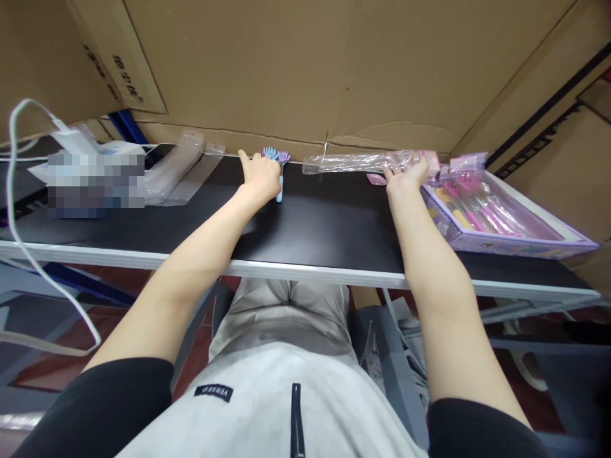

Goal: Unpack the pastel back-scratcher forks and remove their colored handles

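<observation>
Pale garment [281, 407] with black label [214, 392] nearest on my feed. Left hand [261, 177] clenched around blue-and-purple pronged item [270, 154], blue handle [280, 191] poking out below fist, toward back of black tabletop [315, 219]. Right hand [407, 175] at right part of clear plastic wrapper [344, 164]; I can't tell whether fingers grip it. Purple box [510, 246] holding wrapped pink and yellow items [477, 203] near right hand. Clear plastic bags [176, 172] left of left hand.

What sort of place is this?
Probably a packing workstation: a silver-edged black tabletop, flat clear plastic sleeves and an open purple box of pink and yellow plastic-wrapped items.
</observation>
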`<state>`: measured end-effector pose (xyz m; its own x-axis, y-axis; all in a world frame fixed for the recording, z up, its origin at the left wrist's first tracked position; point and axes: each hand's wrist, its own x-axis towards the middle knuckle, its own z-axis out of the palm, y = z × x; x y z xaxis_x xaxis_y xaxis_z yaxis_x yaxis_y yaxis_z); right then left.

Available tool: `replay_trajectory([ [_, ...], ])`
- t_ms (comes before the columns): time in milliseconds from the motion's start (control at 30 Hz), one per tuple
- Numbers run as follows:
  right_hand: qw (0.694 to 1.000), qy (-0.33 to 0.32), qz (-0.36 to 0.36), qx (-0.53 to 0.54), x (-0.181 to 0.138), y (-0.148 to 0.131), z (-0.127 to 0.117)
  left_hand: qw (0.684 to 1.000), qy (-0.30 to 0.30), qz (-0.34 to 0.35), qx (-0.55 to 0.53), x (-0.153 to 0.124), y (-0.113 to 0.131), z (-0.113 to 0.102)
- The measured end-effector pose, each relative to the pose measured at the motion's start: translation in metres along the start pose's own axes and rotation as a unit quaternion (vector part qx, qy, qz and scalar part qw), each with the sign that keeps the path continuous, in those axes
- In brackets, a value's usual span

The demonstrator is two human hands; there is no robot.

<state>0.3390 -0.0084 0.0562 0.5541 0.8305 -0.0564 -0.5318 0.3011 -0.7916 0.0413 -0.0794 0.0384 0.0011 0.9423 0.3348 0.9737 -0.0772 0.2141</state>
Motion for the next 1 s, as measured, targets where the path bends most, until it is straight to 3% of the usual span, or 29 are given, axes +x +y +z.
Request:
replay_trajectory([
  [167,0.995,-0.053,-0.02,-0.078,0.011,0.008,-0.003,0.999,-0.036,0.024,0.026,0.004,-0.004,0.014],
  [400,0.981,-0.132,-0.021,-0.14,0.022,0.027,0.002,0.996,-0.06,0.014,0.057,0.004,-0.003,0.012],
  [667,0.97,-0.162,-0.005,-0.182,-0.016,0.041,0.015,0.998,-0.046,0.026,0.046,-0.002,0.001,0.009],
  [1000,0.963,-0.168,0.011,-0.211,-0.038,0.044,0.013,0.99,-0.138,0.001,0.021,0.004,-0.004,0.017],
])
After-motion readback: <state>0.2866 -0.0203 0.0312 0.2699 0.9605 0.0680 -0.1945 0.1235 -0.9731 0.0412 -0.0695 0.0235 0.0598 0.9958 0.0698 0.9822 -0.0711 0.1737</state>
